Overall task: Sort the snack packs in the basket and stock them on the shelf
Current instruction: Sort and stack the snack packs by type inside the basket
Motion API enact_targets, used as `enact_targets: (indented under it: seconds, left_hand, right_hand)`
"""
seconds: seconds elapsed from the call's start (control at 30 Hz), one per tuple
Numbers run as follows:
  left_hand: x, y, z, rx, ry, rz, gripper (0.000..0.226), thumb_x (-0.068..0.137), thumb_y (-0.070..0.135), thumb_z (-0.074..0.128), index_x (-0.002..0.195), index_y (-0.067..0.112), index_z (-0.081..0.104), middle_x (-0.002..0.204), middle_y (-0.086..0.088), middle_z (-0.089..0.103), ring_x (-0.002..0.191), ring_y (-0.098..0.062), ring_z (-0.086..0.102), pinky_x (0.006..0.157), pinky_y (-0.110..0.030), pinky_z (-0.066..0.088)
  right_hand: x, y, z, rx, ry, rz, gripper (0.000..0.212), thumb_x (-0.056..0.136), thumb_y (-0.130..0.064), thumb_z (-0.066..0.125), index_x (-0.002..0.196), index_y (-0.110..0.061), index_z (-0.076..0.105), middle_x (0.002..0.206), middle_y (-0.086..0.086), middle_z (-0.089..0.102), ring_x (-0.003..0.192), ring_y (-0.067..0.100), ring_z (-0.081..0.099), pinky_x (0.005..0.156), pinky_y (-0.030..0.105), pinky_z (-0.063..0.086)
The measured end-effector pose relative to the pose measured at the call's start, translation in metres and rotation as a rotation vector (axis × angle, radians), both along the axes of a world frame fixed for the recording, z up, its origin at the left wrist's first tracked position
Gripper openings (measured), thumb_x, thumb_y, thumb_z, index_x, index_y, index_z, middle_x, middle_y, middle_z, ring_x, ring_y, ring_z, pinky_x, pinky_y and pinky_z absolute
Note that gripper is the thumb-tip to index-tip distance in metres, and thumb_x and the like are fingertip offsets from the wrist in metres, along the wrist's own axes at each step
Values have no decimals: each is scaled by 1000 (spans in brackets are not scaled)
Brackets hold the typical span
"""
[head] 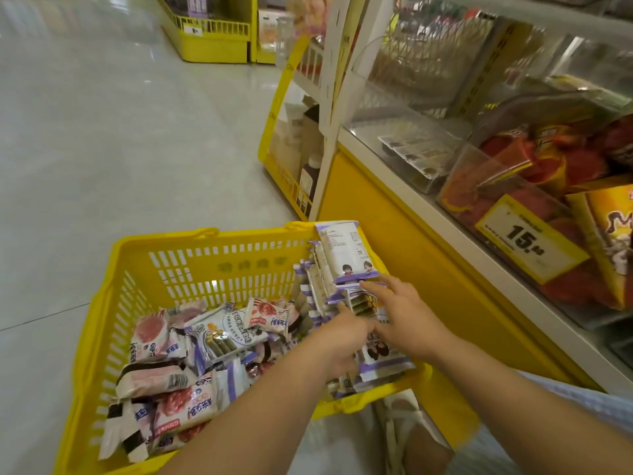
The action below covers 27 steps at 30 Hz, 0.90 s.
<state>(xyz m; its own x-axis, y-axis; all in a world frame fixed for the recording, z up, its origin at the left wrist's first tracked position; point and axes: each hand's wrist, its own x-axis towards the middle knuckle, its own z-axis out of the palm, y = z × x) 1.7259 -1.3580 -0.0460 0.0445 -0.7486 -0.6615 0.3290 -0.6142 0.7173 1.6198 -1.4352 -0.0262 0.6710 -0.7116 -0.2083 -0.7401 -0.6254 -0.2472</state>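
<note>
Many snack packs [205, 341] lie loose in your yellow basket [144, 269]. At 2 o'clock in it, purple packs [342, 255] stand in a leaning row. Your hands, left [342, 341] and right [407, 317], touch them with spread fingers. Bump them and they may topple.

The yellow basket [191, 265] is looking like hard slotted plastic, faintly shiny. The snack packs [219, 332] inside are showing glossy printed film, crinkled at the seams. Clear glossy plastic bins [455, 159] are lining the shelf [404, 214], whose yellow front is looking smooth. The floor [102, 132] is gleaming like polished tile.
</note>
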Motion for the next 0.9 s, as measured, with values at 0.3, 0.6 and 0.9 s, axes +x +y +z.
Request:
enact_targets:
  seconds: [0.3,0.6,0.9]
  left_hand:
    - [47,25,-6,-41,-179,-174,41,99,8,46,140,3,42,145,-16,44,118,-23,55,71,-10,48]
    - [162,87,-55,81,-1285,-385,48,98,26,47,145,24,37,146,-6,46,124,-24,52,101,-40,44]
    - [196,107,-93,192,-1521,-693,53,97,56,33,141,26,35,142,-3,52,139,-20,35,117,-48,9]
  right_hand:
    - [12,2,9,-199,1,28,43,89,-37,58,132,-33,51,134,-7,52,122,16,44,100,36,38]
    - [116,53,-27,303,-28,220,34,93,-32,57,125,-23,57,112,-1,66,93,15,63,77,29,51]
    - [168,77,-120,680,-20,-60,75,96,-38,52,153,-25,6,148,8,41,114,27,57,91,35,48]
